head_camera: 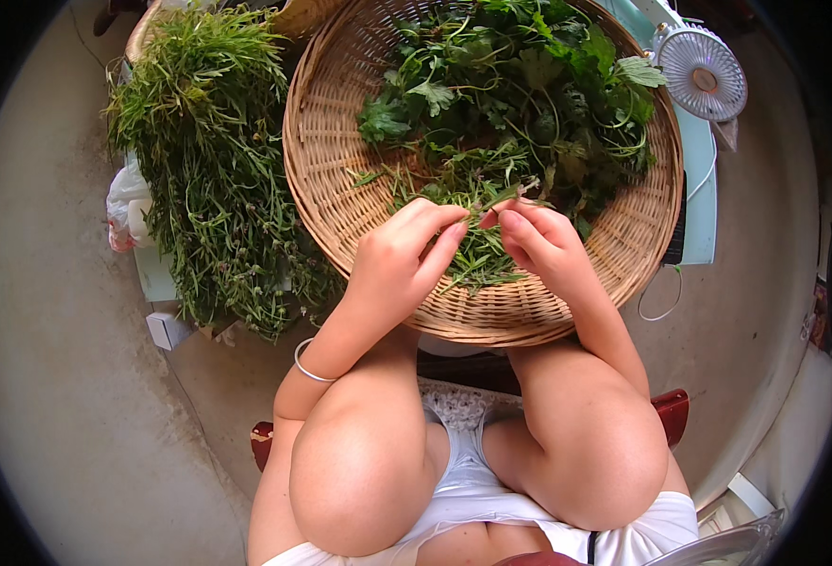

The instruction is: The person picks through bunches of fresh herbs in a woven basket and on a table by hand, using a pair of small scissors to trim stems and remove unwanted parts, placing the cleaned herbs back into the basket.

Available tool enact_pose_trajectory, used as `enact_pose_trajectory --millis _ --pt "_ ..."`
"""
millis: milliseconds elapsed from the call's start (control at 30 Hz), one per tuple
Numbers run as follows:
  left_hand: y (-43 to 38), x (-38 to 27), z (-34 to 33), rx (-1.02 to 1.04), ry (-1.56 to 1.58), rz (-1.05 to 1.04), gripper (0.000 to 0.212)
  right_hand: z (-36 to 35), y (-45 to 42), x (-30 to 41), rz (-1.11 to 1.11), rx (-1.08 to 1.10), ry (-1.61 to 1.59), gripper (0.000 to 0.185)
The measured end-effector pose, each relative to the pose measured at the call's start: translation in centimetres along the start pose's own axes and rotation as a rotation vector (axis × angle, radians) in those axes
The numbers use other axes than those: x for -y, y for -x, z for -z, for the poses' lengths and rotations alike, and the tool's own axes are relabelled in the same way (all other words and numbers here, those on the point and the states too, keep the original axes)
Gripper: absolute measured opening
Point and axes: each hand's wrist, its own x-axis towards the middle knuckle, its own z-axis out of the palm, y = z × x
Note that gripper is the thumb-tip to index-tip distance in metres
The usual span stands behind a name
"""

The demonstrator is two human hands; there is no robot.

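A round wicker basket (331,177) lies before me, tilted a little, with its near edge above my knees. Broad-lobed leafy greens (550,92) fill its far and right parts, and narrow-leaved cut sprigs (479,247) lie near its front. Over these sprigs, my left hand (412,251) pinches with thumb and index finger; what is between the tips is hard to make out. Close beside it, my right hand (539,237) grips a small herb sprig (511,194) between thumb and fingers.
A large heap of long-stemmed herbs (210,177) hangs over a table edge at the left, next to a white plastic bag (129,201). A small white fan (702,74) stands at the upper right by a pale blue tabletop (702,191). A white box (168,331) sits below the herbs.
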Motion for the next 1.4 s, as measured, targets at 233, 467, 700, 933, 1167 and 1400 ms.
enact_pose_trajectory --millis 233,467,700,933,1167,1400 --pt "0.9 -0.3 0.6 0.043 0.116 0.247 0.028 0.8 0.0 0.3 -0.019 -0.145 -0.080 0.033" --pt "1.9 1.5 0.9 -0.009 -0.033 0.195 0.013 1.5 -0.3 0.1 -0.032 -0.206 -0.228 0.032" --pt "1.9 1.5 1.0 -0.004 -0.001 0.186 0.015 1.7 -0.2 0.0 -0.030 -0.199 -0.248 0.031" --pt "2.0 1.6 1.2 -0.039 0.015 0.182 0.015 1.8 -0.3 -0.4 -0.033 -0.124 -0.258 0.030" --pt "1.7 1.5 1.4 -0.106 0.088 0.292 0.018 1.3 -0.2 0.2 -0.085 -0.147 -0.296 0.032" --pt "1.7 1.0 0.4 0.014 0.204 0.257 0.015 0.4 -0.3 0.3 -0.127 0.028 -0.124 0.031"
